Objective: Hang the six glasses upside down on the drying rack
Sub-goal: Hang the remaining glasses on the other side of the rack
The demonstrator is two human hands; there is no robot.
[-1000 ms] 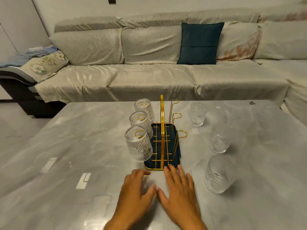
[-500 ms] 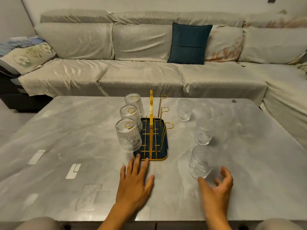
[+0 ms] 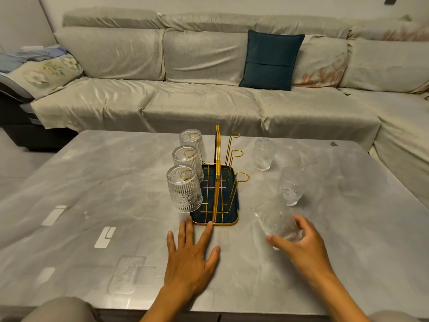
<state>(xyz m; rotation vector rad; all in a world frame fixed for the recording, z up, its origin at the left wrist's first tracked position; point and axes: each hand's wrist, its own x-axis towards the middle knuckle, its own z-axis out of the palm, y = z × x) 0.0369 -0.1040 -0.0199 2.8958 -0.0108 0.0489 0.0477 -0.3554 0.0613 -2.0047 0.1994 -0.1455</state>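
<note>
Head cam: right hand (image 3: 301,238) wrapped around a tilted glass (image 3: 276,220), just right of the drying rack (image 3: 217,196). Left hand (image 3: 190,254) flat on table (image 3: 92,182), fingers spread, fingertips touching rack's near edge. Three glasses hang inverted beyond left hand; two upright glasses (image 3: 290,185) beyond right hand.

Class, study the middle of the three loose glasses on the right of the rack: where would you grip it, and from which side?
Grip the middle glass round its ribbed side wall, near mid-height, coming from the right. It stands upright and apart from its neighbours, and the drying rack lies to its left. A side grip probably makes turning it over onto a free hook easier.
</note>
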